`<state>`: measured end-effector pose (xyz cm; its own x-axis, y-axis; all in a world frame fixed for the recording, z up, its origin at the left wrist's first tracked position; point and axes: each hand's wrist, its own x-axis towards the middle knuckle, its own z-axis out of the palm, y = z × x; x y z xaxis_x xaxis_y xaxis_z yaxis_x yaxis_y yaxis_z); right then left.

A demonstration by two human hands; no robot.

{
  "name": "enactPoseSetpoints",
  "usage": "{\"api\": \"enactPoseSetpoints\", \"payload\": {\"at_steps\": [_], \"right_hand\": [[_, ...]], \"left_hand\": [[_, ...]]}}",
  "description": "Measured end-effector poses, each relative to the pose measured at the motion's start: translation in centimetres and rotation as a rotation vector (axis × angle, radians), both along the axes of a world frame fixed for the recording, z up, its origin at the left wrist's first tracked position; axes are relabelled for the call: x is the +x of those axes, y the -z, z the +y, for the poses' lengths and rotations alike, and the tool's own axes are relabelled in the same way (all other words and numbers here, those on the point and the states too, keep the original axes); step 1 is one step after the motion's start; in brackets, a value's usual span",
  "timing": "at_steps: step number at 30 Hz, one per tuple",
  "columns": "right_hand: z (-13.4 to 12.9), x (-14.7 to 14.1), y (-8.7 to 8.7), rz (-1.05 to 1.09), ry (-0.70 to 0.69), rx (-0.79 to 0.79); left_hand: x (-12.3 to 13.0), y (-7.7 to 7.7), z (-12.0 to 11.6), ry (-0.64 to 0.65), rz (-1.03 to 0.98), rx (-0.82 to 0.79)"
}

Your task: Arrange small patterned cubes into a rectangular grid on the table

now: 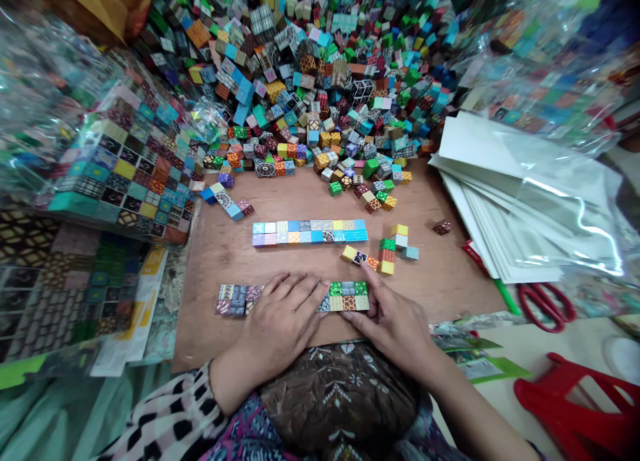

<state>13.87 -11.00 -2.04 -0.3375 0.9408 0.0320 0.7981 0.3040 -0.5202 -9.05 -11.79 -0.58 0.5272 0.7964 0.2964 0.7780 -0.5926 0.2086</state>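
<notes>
Row of patterned cubes (345, 297) pressed flat under both hands.

Left hand (280, 321) and right hand (395, 321) are laid with fingers spread, nothing clenched; the light, rigid, loose cubes beneath the fingertips are best squeezed from the row's ends.

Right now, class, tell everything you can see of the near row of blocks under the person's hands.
The near row of blocks lies flat on the brown board, two cubes deep, its patterned faces dark and grey at the left, green and orange at the right. The left hand covers its middle; the right hand touches its right end.
</notes>
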Motion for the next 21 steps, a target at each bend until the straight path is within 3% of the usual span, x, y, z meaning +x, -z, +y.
{"api": "enactPoseSetpoints", "payload": {"at_steps": [21], "right_hand": [[-0.14, 0.11, 0.29, 0.01, -0.045, -0.006]], "left_hand": [[0.15, -0.15, 0.16, 0.005, -0.002, 0.017]]}}
